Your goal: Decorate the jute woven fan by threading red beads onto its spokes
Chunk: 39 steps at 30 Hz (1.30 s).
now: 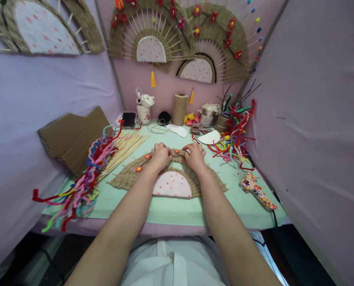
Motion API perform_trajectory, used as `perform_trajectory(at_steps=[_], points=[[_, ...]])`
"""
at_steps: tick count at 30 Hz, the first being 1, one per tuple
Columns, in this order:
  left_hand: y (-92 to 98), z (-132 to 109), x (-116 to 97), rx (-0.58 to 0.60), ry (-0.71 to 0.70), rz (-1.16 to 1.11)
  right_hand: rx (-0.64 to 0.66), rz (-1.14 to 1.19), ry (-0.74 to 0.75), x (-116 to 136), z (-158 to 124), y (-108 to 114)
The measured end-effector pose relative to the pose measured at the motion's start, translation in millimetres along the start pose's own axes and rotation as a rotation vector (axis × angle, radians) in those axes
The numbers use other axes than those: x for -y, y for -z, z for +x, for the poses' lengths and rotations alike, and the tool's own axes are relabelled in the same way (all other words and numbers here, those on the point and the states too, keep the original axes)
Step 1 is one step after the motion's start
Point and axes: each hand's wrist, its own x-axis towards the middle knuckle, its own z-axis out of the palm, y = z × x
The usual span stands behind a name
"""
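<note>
A half-round fan (128,174) woven from brown twine over thin sticks lies on the table in front of me. At its base sits a white half-circle with red dots (173,184). Small red-orange flowers (139,169) decorate the left part of the twine. My left hand (161,156) grips the fan's upper rim with curled fingers. A little to the right, my right hand (194,156) holds the same rim, fingers bent and pressed together. Between the hands a small flower (177,151) shows on the rim. The fingertips are partly hidden.
Pipe cleaners (90,174), thin sticks (125,149) and cardboard (75,137) lie at left. Behind stand a twine spool (180,109) and a white jar (144,109). More pipe cleaners (239,131) and a flower-patterned glue gun (257,191) are at right. Finished fans (236,51) hang behind.
</note>
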Motion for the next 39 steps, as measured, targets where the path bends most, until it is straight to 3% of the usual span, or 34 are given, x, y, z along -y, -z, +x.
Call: perform_trajectory(at_steps=[6,9,16,19,22,39], points=[[-3.4,0,0,-0.008,-0.011,-0.011,-0.007,0.009,-0.013,1,0,1],[-3.4,3,4,-0.066,0.018,-0.098,-0.018,0.013,-0.01,0,0,2],[9.2,20,22,-0.598,0.226,-0.711,-0.013,-0.016,-0.06,-5,0,2],[11.9,22,25,-0.741,0.287,-0.884,0.032,-0.062,-0.05,-5,1,-2],[12.7,20,23,-0.826,0.267,-0.894,0.066,-0.103,-0.042,-5,1,-6],[10.5,17,20,-0.775,0.269,-0.855,0.094,-0.173,-0.029,-3,3,-16]])
